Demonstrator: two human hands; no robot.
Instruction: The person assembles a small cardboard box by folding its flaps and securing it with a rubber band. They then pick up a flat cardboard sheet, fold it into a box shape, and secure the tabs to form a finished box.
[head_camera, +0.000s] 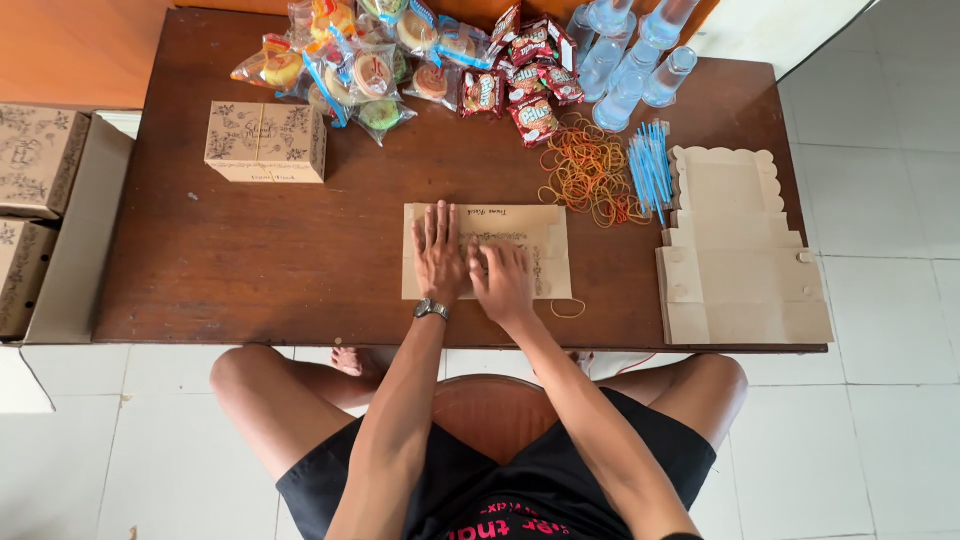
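Here we are pressing the flat box blank (487, 252) down at the counter's (230, 260) near edge, left hand (438, 252) and right hand (503, 281) both spread flat, gripping nothing, and we are judging that firm, even pressure keeps its creases crisp.

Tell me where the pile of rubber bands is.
In the head view, the rubber bands lie on the table's far right part, between the red snack packets and the blue straws.

Bare arms, a metal wristwatch (431, 310), black printed shirt (510, 510) and shorts.
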